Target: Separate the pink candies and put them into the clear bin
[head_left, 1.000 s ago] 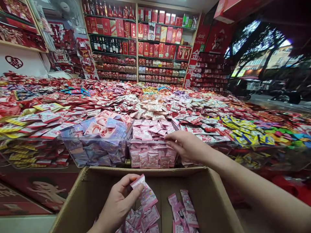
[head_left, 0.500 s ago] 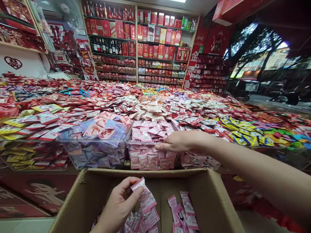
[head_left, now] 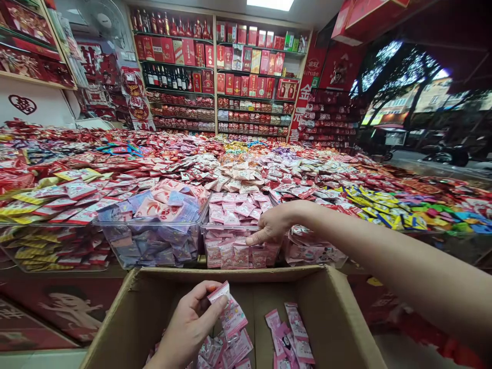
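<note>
My left hand (head_left: 194,318) is closed on a pink candy packet (head_left: 233,315), thumb and fingers pinching its upper end, inside the cardboard box (head_left: 346,307). Below it lie more pink packets (head_left: 230,351), partly covered by the hand. A second small pile of pink packets (head_left: 292,338) rests on the box's right side. My right hand (head_left: 272,223) grips the front rim of a clear plastic bin (head_left: 205,230) at its right corner. Its thumb is outside the front wall; the other fingers are mostly hidden. Pink packets (head_left: 232,207) fill this bin.
Left of it stands a bin of lilac and pink packets (head_left: 149,241); to the right is another bin (head_left: 315,253). Heaps of wrapped sweets (head_left: 184,159) stretch behind. Shelves with bottles and red boxes (head_left: 253,87) line the back wall. A street (head_left: 430,148) shows at right.
My right hand has shifted slightly down at the bin's rim, its wrist more bent and its thumb lower on the front wall. My left hand and its packet are almost still.
</note>
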Motion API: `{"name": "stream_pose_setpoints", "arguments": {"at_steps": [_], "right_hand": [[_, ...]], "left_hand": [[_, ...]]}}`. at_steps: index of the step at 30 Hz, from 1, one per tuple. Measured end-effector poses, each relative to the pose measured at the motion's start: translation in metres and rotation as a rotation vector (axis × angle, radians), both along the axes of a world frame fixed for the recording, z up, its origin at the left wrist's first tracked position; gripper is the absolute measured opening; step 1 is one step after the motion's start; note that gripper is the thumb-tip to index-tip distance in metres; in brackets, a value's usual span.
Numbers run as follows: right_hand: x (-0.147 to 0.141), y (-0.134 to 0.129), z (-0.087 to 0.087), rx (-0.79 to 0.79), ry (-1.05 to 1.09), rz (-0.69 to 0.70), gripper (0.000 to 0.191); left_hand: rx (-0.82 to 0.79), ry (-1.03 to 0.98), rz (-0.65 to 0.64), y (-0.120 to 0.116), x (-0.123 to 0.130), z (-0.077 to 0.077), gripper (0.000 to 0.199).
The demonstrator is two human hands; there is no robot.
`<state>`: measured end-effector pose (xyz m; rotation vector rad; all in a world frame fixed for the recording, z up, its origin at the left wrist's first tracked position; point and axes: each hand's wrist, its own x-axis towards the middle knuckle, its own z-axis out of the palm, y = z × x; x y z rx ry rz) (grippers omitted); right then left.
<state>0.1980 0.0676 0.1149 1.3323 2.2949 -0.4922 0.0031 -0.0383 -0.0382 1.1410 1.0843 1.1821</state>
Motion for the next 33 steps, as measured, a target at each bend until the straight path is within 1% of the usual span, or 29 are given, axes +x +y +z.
{"name": "stream_pose_setpoints", "arguments": {"at_steps": [3, 6, 9, 13, 17, 19, 21, 22, 24, 26, 28, 31, 33], "right_hand": [[-0.006, 0.000, 0.001, -0.055, -0.046, -0.013, 0.085], [-0.009, -0.002, 0.004, -0.012, -0.098, 0.029, 0.086], [-0.007, -0.005, 0.005, 0.042, -0.103, 0.076, 0.086], [-0.001, -0.004, -0.001, 0.060, 0.017, 0.080, 0.085], [0.003, -0.001, -0.007, -0.011, 0.189, 0.078, 0.084], [0.004, -0.001, -0.007, -0.024, 0.207, 0.044, 0.083], [0.004, -0.003, -0.004, 0.028, 0.186, 0.001, 0.082], [0.004, -0.004, -0.003, 0.066, 0.184, -0.013, 0.080], [0.003, -0.005, 0.000, 0.089, 0.229, -0.035, 0.066], [0.001, -0.005, 0.002, 0.035, 0.278, -0.060, 0.049], [-0.003, -0.001, 0.002, -0.060, 0.284, -0.099, 0.037], [-0.008, 0.009, -0.002, -0.203, 0.259, -0.161, 0.029], [-0.011, 0.017, -0.005, -0.291, 0.258, -0.187, 0.027]], "left_hand": [[-0.005, 0.005, -0.035, 0.001, -0.004, -0.003, 0.021], [0.000, 0.024, -0.069, 0.002, -0.008, -0.004, 0.019], [0.006, 0.013, -0.059, 0.003, -0.010, -0.005, 0.019], [0.011, -0.012, -0.072, 0.004, -0.009, -0.006, 0.017], [0.001, -0.011, -0.067, 0.003, -0.009, -0.005, 0.017], [-0.003, -0.001, -0.059, 0.004, -0.008, -0.004, 0.017], [-0.006, 0.008, -0.059, 0.004, -0.008, -0.003, 0.016], [-0.008, 0.008, -0.064, 0.004, -0.007, -0.003, 0.016], [-0.011, 0.003, -0.069, 0.005, -0.007, -0.004, 0.017], [-0.008, 0.000, -0.066, 0.005, -0.007, -0.005, 0.017], [-0.009, 0.005, -0.065, 0.004, -0.007, -0.007, 0.017], [-0.015, 0.020, -0.081, 0.004, -0.007, -0.008, 0.016], [-0.015, 0.024, -0.084, 0.004, -0.007, -0.008, 0.016]]}}
